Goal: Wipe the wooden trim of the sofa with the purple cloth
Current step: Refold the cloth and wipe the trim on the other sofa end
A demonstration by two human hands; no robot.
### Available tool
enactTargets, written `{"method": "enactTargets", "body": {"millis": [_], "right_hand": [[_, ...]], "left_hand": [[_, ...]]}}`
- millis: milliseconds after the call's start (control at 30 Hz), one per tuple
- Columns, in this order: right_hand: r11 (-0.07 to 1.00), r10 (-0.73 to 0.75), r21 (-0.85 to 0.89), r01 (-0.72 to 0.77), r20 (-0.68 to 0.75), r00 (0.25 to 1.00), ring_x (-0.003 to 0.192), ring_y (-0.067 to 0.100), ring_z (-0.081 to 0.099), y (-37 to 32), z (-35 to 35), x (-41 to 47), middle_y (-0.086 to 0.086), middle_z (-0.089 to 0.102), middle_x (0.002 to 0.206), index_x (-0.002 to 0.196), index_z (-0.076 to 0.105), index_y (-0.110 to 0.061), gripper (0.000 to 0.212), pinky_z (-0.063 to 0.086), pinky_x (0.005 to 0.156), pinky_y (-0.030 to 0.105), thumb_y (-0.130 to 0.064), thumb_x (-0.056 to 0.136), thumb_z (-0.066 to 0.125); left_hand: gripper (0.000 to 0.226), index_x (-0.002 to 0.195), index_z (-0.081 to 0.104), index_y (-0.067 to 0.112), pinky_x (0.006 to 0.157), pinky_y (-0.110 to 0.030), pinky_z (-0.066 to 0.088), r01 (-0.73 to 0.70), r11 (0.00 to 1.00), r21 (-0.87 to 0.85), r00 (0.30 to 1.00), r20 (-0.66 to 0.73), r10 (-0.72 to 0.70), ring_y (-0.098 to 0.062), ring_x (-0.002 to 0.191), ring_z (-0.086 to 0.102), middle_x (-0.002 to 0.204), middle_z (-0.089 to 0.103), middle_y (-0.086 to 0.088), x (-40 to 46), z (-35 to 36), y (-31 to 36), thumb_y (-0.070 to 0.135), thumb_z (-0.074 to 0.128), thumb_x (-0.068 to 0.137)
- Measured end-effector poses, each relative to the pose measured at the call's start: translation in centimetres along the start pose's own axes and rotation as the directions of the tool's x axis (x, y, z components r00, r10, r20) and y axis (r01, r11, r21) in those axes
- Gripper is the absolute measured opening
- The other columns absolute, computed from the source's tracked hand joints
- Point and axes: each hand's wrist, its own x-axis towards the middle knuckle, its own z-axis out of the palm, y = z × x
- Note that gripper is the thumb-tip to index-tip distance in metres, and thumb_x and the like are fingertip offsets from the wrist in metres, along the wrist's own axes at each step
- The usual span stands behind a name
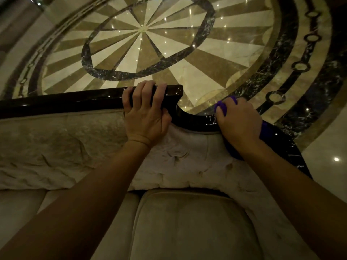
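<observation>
The sofa's dark glossy wooden trim (pixel 62 103) runs along the top of the tufted beige backrest, then dips in a curve and bends down to the right. My left hand (pixel 146 111) grips the trim's upper section just before the curve, fingers wrapped over the top. My right hand (pixel 238 122) presses the purple cloth (pixel 221 106) onto the lower curved part of the trim. Most of the cloth is hidden under the hand; bits show at the fingertips and beside the wrist.
Beige seat cushions (pixel 191 222) lie below my arms. The tufted backrest (pixel 187 158) sits between my hands. Behind the sofa spreads a polished marble floor (pixel 142 30) with a round star inlay and dark ringed borders, with light reflections on it.
</observation>
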Motion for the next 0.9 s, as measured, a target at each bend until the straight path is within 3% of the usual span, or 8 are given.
{"method": "enactTargets", "body": {"millis": [133,233,300,367,467,633,800,900], "right_hand": [[0.990,-0.141,0.037,0.139,0.045,0.989,0.090,0.033,0.063,-4.7,2.3,0.8,0.015,0.067,0.104,0.114,0.065,-0.012,0.040,0.041,0.066,0.036,-0.042,0.109,0.040],[0.964,-0.144,0.229,0.136,0.018,0.989,0.089,0.032,0.066,-8.6,3.6,1.3,0.012,0.068,0.103,0.118,0.064,-0.014,0.040,0.040,0.065,0.036,-0.042,0.110,0.037],[0.887,-0.115,0.444,0.129,-0.059,0.992,0.090,0.030,0.067,-9.5,3.8,1.6,0.011,0.069,0.105,0.130,0.062,-0.017,0.039,0.043,0.065,0.036,-0.042,0.110,0.039],[0.842,-0.143,0.505,0.187,-0.126,0.982,0.088,0.028,0.065,-9.6,3.8,1.4,0.012,0.068,0.109,0.146,0.055,-0.022,0.041,0.044,0.063,0.033,-0.039,0.110,0.043],[0.884,-0.240,0.389,0.260,-0.100,0.966,0.090,0.030,0.063,-8.9,3.4,0.7,0.016,0.064,0.111,0.142,0.057,-0.020,0.039,0.043,0.061,0.035,-0.038,0.110,0.045],[0.950,-0.304,-0.067,0.306,0.036,0.952,0.089,0.033,0.062,-2.8,1.4,0.5,0.014,0.065,0.103,0.117,0.064,-0.016,0.036,0.042,0.072,0.040,-0.044,0.104,0.046],[0.994,-0.096,0.032,0.101,-0.144,0.985,0.080,0.034,0.064,5.3,-1.3,-2.5,0.016,0.064,0.104,0.125,0.061,-0.020,0.032,0.045,0.061,0.035,-0.042,0.106,0.046],[0.998,0.000,0.058,0.009,-0.159,0.987,0.086,0.038,0.066,8.9,-1.7,-6.2,0.020,0.062,0.120,0.142,0.052,-0.023,0.041,0.052,0.062,0.040,-0.045,0.108,0.044]], "left_hand": [[0.056,0.145,0.041,0.017,0.119,-0.056,0.027,-0.015,1.000,0.008,0.999,-0.040,0.016,-0.030,0.136,0.038,0.142,0.059,-0.019,0.0,0.7,-0.2,0.036,0.048,0.093],[0.057,0.146,0.040,0.017,0.119,-0.055,0.027,-0.021,1.000,0.002,0.998,-0.060,0.022,-0.030,0.136,0.038,0.141,0.059,-0.019,0.0,1.0,-0.3,0.035,0.047,0.092],[0.056,0.146,0.041,0.016,0.119,-0.054,0.026,-0.019,1.000,0.014,0.997,-0.080,0.020,-0.030,0.137,0.038,0.142,0.059,-0.019,-0.1,1.3,-0.2,0.035,0.046,0.092],[0.056,0.145,0.041,0.016,0.120,-0.052,0.024,-0.012,1.000,0.020,0.996,-0.091,0.013,-0.030,0.138,0.038,0.142,0.058,-0.020,0.1,1.5,0.0,0.034,0.046,0.092],[0.057,0.145,0.040,0.016,0.120,-0.053,0.025,0.003,1.000,0.025,0.997,-0.084,-0.001,-0.030,0.138,0.037,0.143,0.058,-0.021,0.0,1.0,0.1,0.034,0.048,0.092],[0.067,0.150,0.040,0.014,0.127,-0.059,0.019,0.101,0.994,0.030,0.995,-0.009,-0.101,-0.036,0.148,0.035,0.153,0.050,-0.021,-0.5,-0.7,2.0,0.033,0.057,0.088],[0.083,0.161,0.029,0.011,0.128,-0.061,0.012,0.377,0.917,-0.127,0.926,0.067,-0.371,-0.040,0.160,0.015,0.172,0.019,-0.022,-5.5,-1.8,8.0,0.036,0.062,0.089],[0.072,0.153,0.045,0.013,0.126,-0.066,0.014,0.318,0.943,-0.095,0.924,0.253,-0.286,-0.043,0.161,0.008,0.173,0.013,-0.022,-10.8,-2.6,9.7,0.035,0.065,0.088]]}}
